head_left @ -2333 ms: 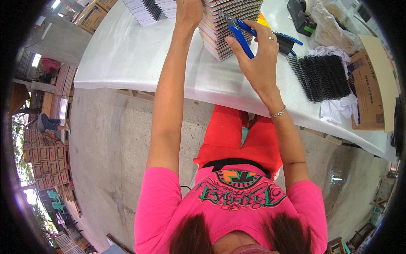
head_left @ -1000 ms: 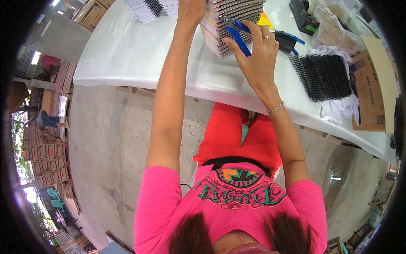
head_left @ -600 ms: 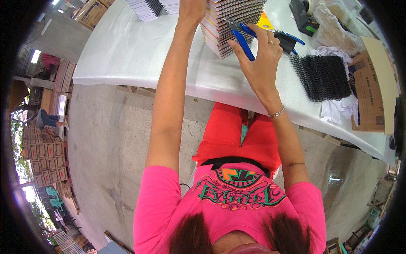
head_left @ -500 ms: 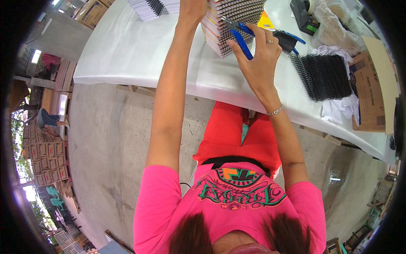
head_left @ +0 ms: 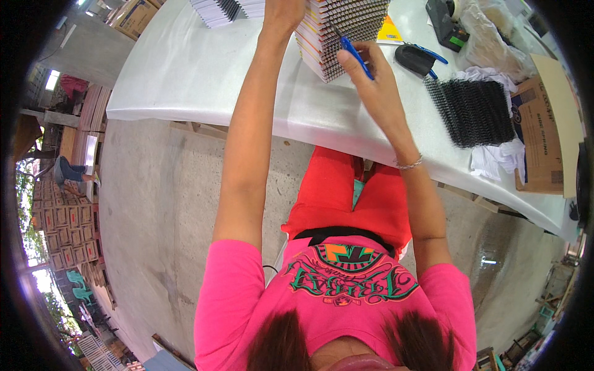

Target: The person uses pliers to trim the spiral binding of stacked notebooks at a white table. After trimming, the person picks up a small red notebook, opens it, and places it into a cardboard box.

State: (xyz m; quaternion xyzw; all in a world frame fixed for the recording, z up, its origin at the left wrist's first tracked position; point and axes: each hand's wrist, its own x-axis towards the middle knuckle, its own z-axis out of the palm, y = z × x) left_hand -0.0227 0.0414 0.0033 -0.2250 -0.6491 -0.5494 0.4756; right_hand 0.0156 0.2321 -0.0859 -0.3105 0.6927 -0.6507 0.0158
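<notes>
On a white table [head_left: 185, 86], a stack of coil-bound books [head_left: 354, 28] is set, black coils [head_left: 475, 112] laid to its right. The left hand [head_left: 284, 13] is placed at the stack's left; its fingers' state cannot be told. In the right hand [head_left: 377, 73], blue-handled cutters [head_left: 357, 57] are gripped beside the stack.

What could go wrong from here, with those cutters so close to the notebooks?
The blue-handled cutters in the right hand sit by the coil edge of the spiral-bound notebook stack; a slip might nick a page or cover. The stack is tall, and could shift if the left hand beside it moves. The piled black spiral coils might tangle if the right arm brushes them.
</notes>
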